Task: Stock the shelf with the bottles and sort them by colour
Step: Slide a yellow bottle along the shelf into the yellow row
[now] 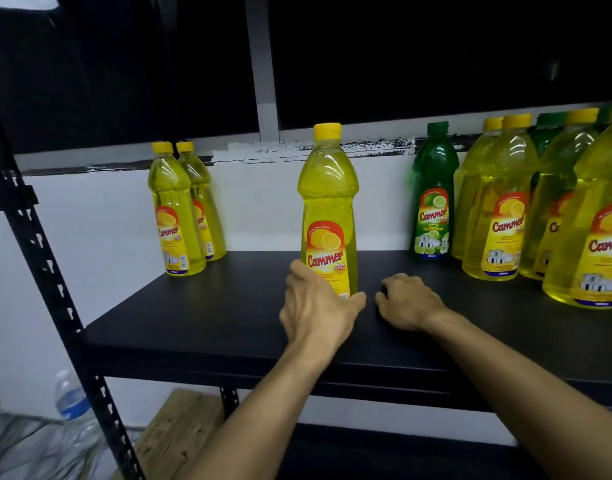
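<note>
A: Low in the centre of the frame, the left hand (316,306) cups the base of the yellow bottle (328,209) standing upright on the black shelf (200,317); fingers curve round it, thumb at its right.

B: And the right hand (406,301)?

A: Just beside it, loosely curled on the shelf, holding nothing. I'd slide the bottle low and upright toward the two yellow bottles (183,209) at centre left, away from the green bottle (432,195) farther right.
</note>
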### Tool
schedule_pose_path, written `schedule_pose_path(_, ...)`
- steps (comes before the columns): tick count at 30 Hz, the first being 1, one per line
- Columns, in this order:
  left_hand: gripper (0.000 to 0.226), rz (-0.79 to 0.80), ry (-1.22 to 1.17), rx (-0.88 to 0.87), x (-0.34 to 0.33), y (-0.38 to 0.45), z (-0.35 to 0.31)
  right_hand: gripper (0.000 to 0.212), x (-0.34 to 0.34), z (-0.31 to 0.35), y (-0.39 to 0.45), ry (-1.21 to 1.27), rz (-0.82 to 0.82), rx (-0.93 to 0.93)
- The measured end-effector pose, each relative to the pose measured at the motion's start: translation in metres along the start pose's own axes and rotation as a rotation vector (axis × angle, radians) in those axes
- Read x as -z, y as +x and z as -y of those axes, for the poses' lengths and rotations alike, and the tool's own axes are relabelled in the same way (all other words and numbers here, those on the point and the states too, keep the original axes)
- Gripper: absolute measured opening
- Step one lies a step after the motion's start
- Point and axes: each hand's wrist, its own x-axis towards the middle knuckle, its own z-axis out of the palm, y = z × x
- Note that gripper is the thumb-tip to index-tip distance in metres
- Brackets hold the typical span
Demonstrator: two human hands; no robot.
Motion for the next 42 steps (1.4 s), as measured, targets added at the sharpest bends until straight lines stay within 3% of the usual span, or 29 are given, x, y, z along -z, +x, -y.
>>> schedule_pose_path(5, 0.09, -0.026, 0.031, -0.019, 0.007, 0.012, 0.017, 0.044, -0.01, 0.026, 0.005, -0.008, 0.022, 0.024)
schedule_pose_path(13, 0.102, -0.134, 0.068, 0.089, 0.052, 0.053, 0.087, 0.048, -0.02, 0.071, 0.01, -0.007, 0.028, 0.051)
schedule_pose_path(21, 0.082, -0.085, -0.089, 0.159, 0.107, 0.108, 0.164, 0.086, -0.037, 0.098, 0.024, 0.01, 0.117, 0.166)
schedule_pose_path(26, 0.094, -0.072, -0.034, 0.19, 0.127, 0.135, 0.188, 0.083, -0.042, 0.098, 0.025, -0.039, 0.099, 0.174)
schedule_pose_path(42, 0.09, -0.1, -0.099, 0.184, 0.122, 0.176, 0.209, 0.079, -0.038, 0.099, 0.02, -0.04, 0.066, 0.182)
